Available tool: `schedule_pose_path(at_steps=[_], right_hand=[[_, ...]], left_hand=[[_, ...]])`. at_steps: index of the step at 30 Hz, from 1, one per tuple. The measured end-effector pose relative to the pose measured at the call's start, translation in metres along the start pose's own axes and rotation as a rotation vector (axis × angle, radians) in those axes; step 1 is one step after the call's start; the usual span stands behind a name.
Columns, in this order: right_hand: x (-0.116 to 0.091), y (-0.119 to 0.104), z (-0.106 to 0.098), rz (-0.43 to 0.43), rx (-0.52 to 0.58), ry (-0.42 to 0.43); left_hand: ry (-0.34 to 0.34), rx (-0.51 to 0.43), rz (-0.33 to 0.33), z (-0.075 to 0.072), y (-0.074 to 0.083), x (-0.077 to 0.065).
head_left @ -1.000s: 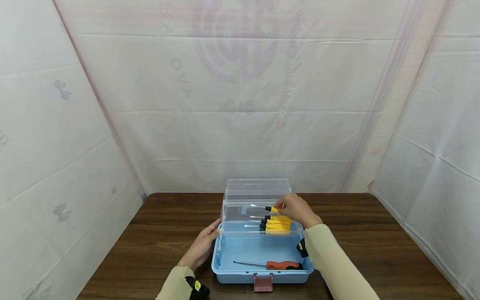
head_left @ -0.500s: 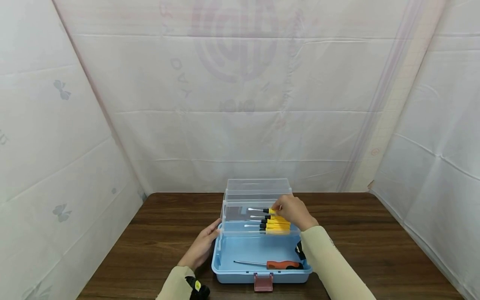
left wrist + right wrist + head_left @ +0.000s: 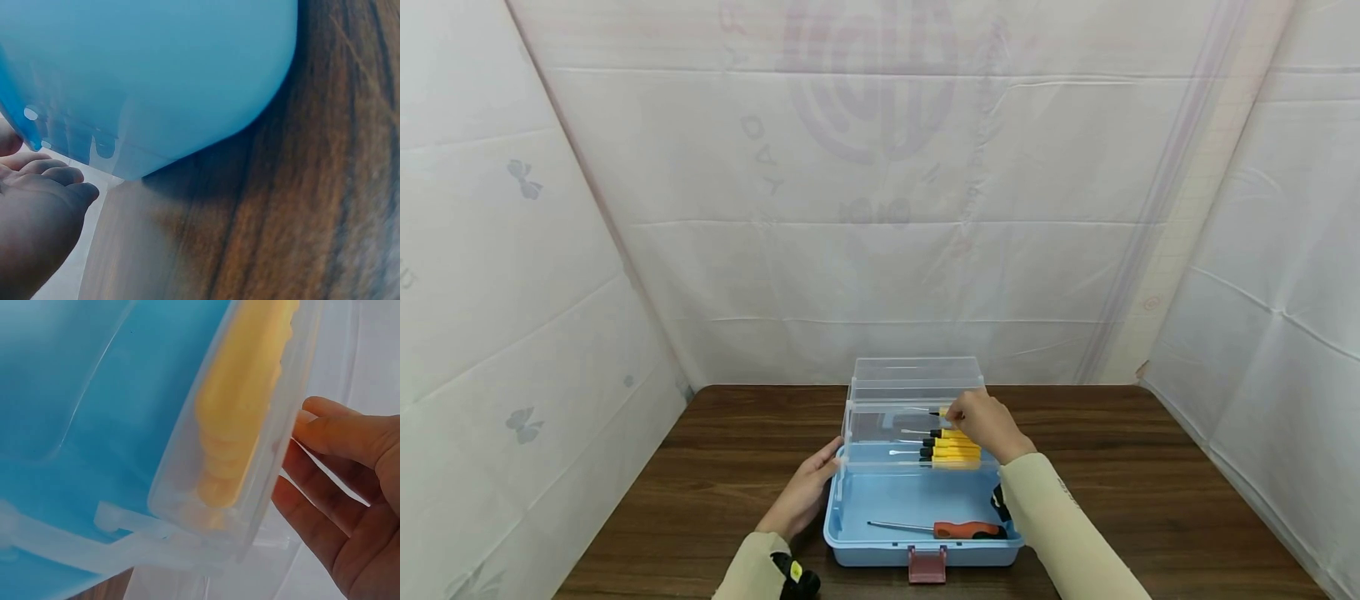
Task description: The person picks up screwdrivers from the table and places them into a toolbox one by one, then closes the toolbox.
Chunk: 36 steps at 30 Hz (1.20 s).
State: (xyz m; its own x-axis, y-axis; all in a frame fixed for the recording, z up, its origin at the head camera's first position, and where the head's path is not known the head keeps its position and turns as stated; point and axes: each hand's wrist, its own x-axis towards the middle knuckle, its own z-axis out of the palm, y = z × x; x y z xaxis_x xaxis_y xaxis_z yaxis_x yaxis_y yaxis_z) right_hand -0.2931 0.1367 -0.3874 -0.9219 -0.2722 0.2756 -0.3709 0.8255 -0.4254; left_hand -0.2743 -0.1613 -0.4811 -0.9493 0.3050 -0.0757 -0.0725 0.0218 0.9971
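A blue toolbox (image 3: 925, 557) stands open, its clear tray (image 3: 880, 425) raised above the base. My right hand (image 3: 988, 423) pinches a yellow-and-black screwdriver (image 3: 942, 412) over the tray's upper compartment. In the right wrist view the tray wall hides what the fingertips hold. Several yellow-handled screwdrivers (image 3: 953, 452) lie side by side in the tray's lower compartment. My left hand (image 3: 805, 492) rests at the box's left edge. In the left wrist view its thumb meets the blue rim (image 3: 22, 122), with loosely bent fingers below.
An orange-and-black screwdriver (image 3: 967, 531) lies in the blue base near the front wall. A reddish latch (image 3: 927, 566) hangs from the box front. Clear lid panels (image 3: 917, 368) rise behind the tray. The brown wooden table (image 3: 700, 467) meets white sheeting (image 3: 880, 275) at the back and sides.
My right hand shifted slightly left with the pinched screwdriver, then the screwdriver's tip end moved slightly back and its handle became more covered. The left hand stayed in place.
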Motion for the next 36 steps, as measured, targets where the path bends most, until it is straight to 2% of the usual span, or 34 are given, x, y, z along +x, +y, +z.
schedule_pose_path(at_steps=[22, 36], right_hand=[[-0.003, 0.006, -0.005, 0.102, 0.081, -0.061], [-0.008, 0.008, -0.013, 0.097, 0.099, -0.058]], left_hand=[[-0.007, -0.008, 0.011, 0.001, -0.001, 0.001], [0.009, -0.004, 0.001, 0.003, -0.001, 0.002]])
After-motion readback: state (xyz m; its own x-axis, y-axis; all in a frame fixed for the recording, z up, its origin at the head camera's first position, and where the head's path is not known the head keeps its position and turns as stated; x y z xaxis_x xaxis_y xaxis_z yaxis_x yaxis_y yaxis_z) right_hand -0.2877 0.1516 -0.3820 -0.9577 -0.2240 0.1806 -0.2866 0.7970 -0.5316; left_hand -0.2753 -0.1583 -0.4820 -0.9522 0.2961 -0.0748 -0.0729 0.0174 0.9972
